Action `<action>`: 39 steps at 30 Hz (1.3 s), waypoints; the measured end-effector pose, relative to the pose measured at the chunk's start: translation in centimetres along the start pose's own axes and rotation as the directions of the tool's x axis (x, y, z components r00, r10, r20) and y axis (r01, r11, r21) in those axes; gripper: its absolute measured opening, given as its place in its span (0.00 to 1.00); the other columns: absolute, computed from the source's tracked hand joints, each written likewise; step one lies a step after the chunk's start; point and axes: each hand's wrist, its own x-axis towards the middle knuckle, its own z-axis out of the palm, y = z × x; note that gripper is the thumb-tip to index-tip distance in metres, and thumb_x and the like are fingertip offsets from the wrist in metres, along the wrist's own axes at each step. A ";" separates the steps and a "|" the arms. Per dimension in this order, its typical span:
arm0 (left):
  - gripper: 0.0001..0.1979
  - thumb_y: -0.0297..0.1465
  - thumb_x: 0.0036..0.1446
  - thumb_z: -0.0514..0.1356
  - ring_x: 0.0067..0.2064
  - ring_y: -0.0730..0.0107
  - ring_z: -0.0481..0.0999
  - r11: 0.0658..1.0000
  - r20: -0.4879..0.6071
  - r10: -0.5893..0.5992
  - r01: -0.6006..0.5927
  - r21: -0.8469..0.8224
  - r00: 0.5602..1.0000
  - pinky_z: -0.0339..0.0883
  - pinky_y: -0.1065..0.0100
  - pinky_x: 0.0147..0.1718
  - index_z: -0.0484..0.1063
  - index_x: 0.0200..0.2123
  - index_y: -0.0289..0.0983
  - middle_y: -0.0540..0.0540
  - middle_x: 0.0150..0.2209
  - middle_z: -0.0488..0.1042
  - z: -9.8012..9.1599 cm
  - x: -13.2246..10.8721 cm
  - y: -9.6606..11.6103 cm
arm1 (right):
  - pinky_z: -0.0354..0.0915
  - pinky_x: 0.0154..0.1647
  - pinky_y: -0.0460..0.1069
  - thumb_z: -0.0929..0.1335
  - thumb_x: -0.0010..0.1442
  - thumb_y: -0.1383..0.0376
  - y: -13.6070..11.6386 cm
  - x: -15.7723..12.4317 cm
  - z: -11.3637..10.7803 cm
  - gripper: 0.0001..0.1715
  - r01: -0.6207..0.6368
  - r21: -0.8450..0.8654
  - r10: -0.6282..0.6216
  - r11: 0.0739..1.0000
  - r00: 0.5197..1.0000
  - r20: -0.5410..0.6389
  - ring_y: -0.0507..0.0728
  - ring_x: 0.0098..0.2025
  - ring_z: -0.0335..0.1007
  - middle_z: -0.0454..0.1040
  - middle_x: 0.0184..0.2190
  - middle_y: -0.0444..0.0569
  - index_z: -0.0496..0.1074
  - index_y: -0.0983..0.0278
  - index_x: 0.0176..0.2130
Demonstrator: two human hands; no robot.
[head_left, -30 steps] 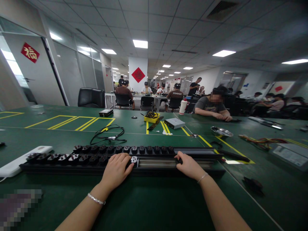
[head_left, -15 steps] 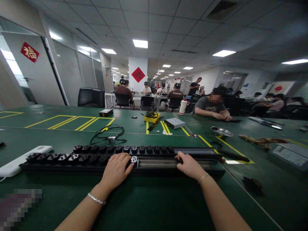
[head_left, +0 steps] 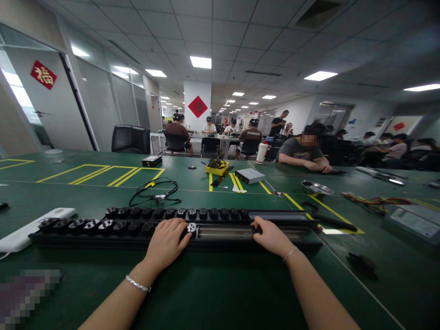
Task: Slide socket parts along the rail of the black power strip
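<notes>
Two long black power tracks (head_left: 220,246) lie side by side across the table before me, the nearer one with a bare metallic channel. Several dark socket modules (head_left: 120,227) with slotted tops sit in a row along its left part. My left hand (head_left: 168,238) lies over the near row, thumb and fingers closed around a module with a pale top (head_left: 191,228). At the right of the bare channel, my right hand (head_left: 270,236) has thumb and forefinger pinched on a small dark piece (head_left: 256,230), mostly hidden. The far track carries another row of modules (head_left: 202,213).
A white power strip (head_left: 37,228) stands at the left. Behind the tracks lie a black cable (head_left: 154,192), a yellow box (head_left: 216,167), a grey box (head_left: 250,175) and a metal bowl (head_left: 316,187). A power supply (head_left: 415,222) is at right; a person (head_left: 302,151) sits across the table.
</notes>
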 end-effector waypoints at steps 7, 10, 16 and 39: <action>0.13 0.39 0.58 0.50 0.44 0.62 0.70 1.000 -0.022 0.007 -0.007 -0.001 1.000 0.59 0.60 0.43 0.68 0.40 0.40 0.44 0.42 0.72 0.0 0.0 0.0 | 0.54 0.37 0.46 0.61 0.44 0.69 -0.2 0.0 -0.2 0.06 0.010 -0.009 -0.010 1.000 1.000 0.004 0.54 0.36 0.63 0.71 0.34 0.47 0.58 0.61 0.27; 0.13 0.39 0.58 0.50 0.45 0.62 0.70 1.000 -0.010 0.000 0.000 -0.008 1.000 0.59 0.59 0.44 0.68 0.40 0.39 0.45 0.42 0.72 0.0 0.0 0.0 | 0.54 0.36 0.46 0.61 0.44 0.69 -0.2 0.0 -0.2 0.06 0.007 -0.013 -0.006 1.000 1.000 0.008 0.54 0.36 0.62 0.70 0.33 0.46 0.58 0.61 0.26; 0.13 0.39 0.58 0.50 0.45 0.62 0.69 1.000 -0.010 -0.004 0.004 -0.002 1.000 0.59 0.59 0.44 0.68 0.40 0.40 0.44 0.42 0.72 0.1 0.0 -0.1 | 0.53 0.35 0.46 0.61 0.44 0.69 0.0 0.0 -0.2 0.06 0.011 -0.015 -0.011 1.000 1.000 0.001 0.54 0.35 0.61 0.69 0.31 0.46 0.57 0.61 0.27; 0.13 0.40 0.59 0.49 0.45 0.62 0.69 1.000 0.016 -0.012 0.011 0.011 1.000 0.59 0.59 0.44 0.68 0.40 0.39 0.45 0.43 0.72 0.0 0.0 0.0 | 0.55 0.38 0.47 0.62 0.44 0.69 0.3 0.0 0.0 0.06 -0.007 0.030 0.007 1.000 1.000 0.000 0.55 0.39 0.63 0.70 0.35 0.49 0.58 0.61 0.27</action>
